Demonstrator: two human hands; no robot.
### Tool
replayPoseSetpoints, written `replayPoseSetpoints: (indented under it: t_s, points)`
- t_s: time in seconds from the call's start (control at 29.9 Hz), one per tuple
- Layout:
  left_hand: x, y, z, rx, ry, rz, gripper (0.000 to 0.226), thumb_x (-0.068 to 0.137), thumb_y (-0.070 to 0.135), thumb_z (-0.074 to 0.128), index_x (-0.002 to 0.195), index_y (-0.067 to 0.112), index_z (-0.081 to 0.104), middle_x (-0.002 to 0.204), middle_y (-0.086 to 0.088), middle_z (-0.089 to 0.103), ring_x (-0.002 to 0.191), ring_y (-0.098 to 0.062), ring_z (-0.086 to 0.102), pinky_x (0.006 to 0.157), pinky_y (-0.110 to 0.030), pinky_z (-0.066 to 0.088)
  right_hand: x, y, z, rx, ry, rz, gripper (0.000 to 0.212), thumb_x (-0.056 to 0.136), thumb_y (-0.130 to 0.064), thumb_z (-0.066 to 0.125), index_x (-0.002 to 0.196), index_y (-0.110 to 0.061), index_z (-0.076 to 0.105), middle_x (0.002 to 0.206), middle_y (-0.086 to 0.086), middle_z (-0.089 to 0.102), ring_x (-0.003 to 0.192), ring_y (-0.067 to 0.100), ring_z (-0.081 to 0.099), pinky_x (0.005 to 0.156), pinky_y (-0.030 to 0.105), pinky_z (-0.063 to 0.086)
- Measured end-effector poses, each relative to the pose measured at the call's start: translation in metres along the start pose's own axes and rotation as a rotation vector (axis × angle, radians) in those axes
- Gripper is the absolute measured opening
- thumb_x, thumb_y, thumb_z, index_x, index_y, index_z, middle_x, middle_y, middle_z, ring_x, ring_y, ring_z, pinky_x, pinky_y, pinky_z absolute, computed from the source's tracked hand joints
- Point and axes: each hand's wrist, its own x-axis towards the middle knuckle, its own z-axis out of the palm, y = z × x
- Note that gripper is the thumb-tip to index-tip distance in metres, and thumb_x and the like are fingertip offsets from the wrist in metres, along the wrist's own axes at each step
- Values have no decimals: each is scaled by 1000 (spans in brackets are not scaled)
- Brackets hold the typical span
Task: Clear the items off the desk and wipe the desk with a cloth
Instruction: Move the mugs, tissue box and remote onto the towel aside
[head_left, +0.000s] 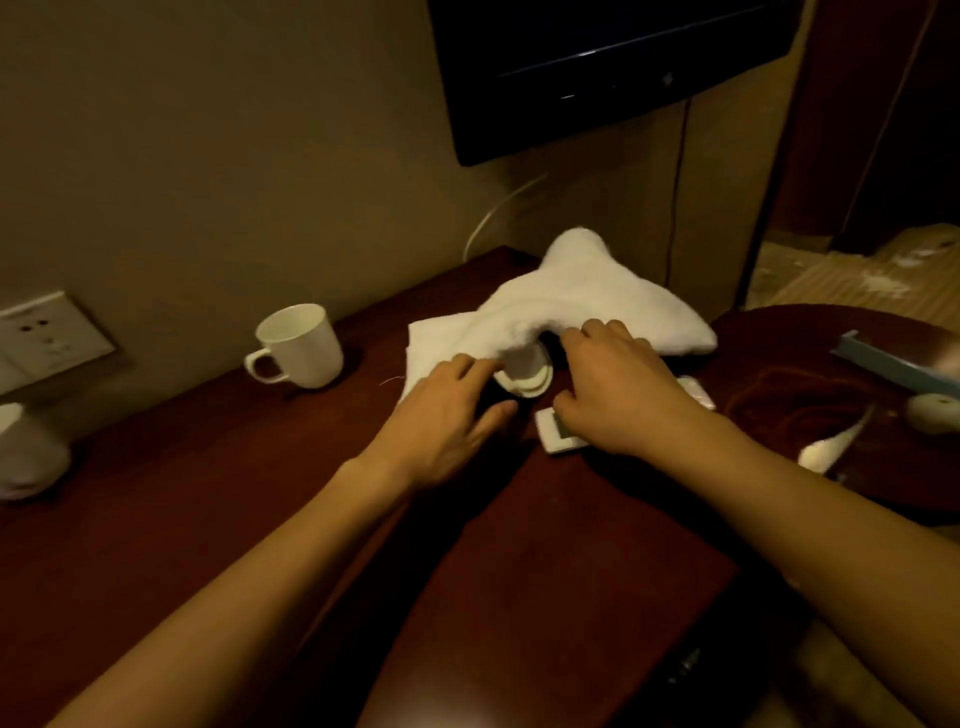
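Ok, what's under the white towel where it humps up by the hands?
A small white round dish pokes out from under the white towel, between the left hand and right hand. What else the towel covers cannot be seen.

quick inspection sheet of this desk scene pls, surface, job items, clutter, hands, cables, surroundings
surface: dark red-brown wooden desk, against the wall.
job's things: white cloth lies crumpled at the back, draped over a small white round object; white mug upright to the left; white remote partly under the right hand.
clutter: blurred white object at the left edge; white items on the round table at right.
grippers: left hand touches the round object; right hand rests on the remote, fingers bent.
cables: white cable and black cable on the wall.
surroundings: wall-mounted TV, wall socket.
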Motion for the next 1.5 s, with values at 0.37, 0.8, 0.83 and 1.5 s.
replayPoseSetpoints:
  t_s: [0.37, 0.8, 0.83, 1.5]
  points:
    - [-70, -136, -71, 205, 378, -487, 38, 92, 32, 53, 123, 11, 47, 121, -12, 44, 96, -31, 57, 69, -38, 51, 48, -108, 19, -90, 4, -112, 35, 85, -39, 55, 108, -12, 49, 114, 13, 54, 104, 30, 50, 82, 40, 45]
    - [-69, -187, -56, 103, 283, -619, 38, 99, 32, 44, 129, 9, 40, 126, -13, 44, 98, -34, 58, 62, -36, 36, 91, -190, 44, -138, -53, -186, 44, 85, -44, 59, 116, -14, 48, 120, 11, 52, 112, 28, 49, 86, 39, 46]
    - [-69, -190, -54, 75, 266, -618, 36, 99, 31, 42, 127, 8, 41, 123, -13, 46, 97, -34, 57, 63, -37, 37, 93, -194, 46, -138, -60, -187, 45, 85, -43, 59, 116, -13, 48, 120, 11, 52, 112, 28, 48, 87, 39, 46]
    - [-36, -156, -18, -545, 390, -543, 29, 97, 30, 49, 78, 12, 61, 79, -2, 60, 73, -14, 58, 63, -30, 45, 94, -186, 55, -54, -72, -179, 47, 87, -37, 57, 125, -12, 43, 124, 12, 49, 112, 28, 47, 88, 40, 44]
